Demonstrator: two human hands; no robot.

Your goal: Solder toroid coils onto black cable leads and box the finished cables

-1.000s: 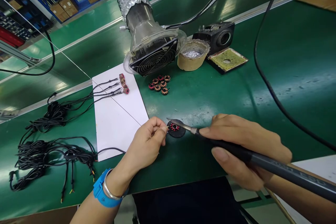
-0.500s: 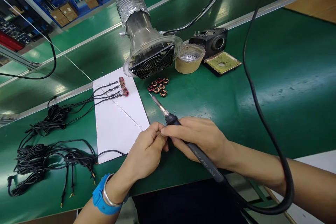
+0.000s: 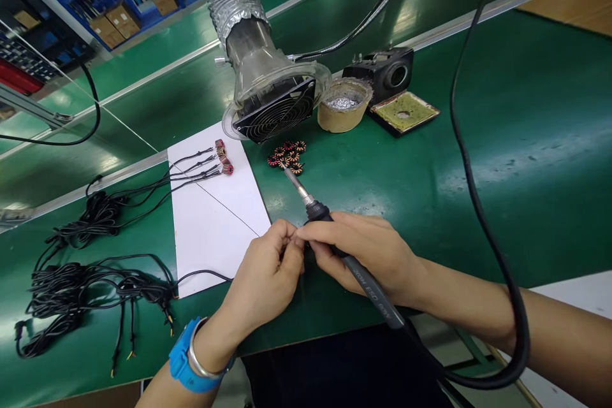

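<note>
My right hand (image 3: 368, 255) is wrapped round a black soldering iron (image 3: 356, 271), its metal tip pointing up and away toward a pile of several small copper-wound coils (image 3: 287, 156). My left hand (image 3: 268, 277), a blue band on its wrist, is pinched closed just left of the right hand's fingertips; what the fingers pinch is hidden. The two hands touch over the green mat (image 3: 430, 178). A thin black wire runs from under the left hand toward a white paper sheet (image 3: 210, 217).
A fume extractor fan (image 3: 275, 105) on a silver duct stands behind the coils. A solder pot (image 3: 343, 105), a black iron stand (image 3: 382, 73) and a yellow sponge tray (image 3: 404, 113) lie at its right. Black cable bundles (image 3: 81, 293) lie left; wired coils (image 3: 222, 156) rest on the paper.
A second ago the iron's tip touched a coil on a black disc. My right hand has since swung the iron upright, tip away, and closed against my left hand, covering the disc.
</note>
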